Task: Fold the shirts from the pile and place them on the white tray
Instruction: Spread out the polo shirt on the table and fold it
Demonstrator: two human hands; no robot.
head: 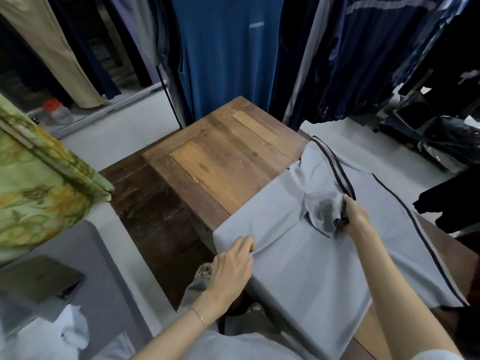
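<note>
A light grey-blue polo shirt [306, 261] with dark striped trim lies spread over the near right part of a wooden table [223, 162]. My left hand [231, 266] pinches the shirt's left edge near the shoulder. My right hand [355, 216] grips the collar area, where the fabric is bunched and dark trim shows. The striped collar runs up and away from my right hand towards the table's far right. No white tray and no pile of shirts can be made out.
Blue and navy garments [226, 55] hang behind the table. A green and yellow floral cloth [39, 188] hangs at the left. A dark tablet [39, 279] lies on a grey surface at lower left, with crumpled white material [67, 331] below it. Dark bags [452, 141] sit far right.
</note>
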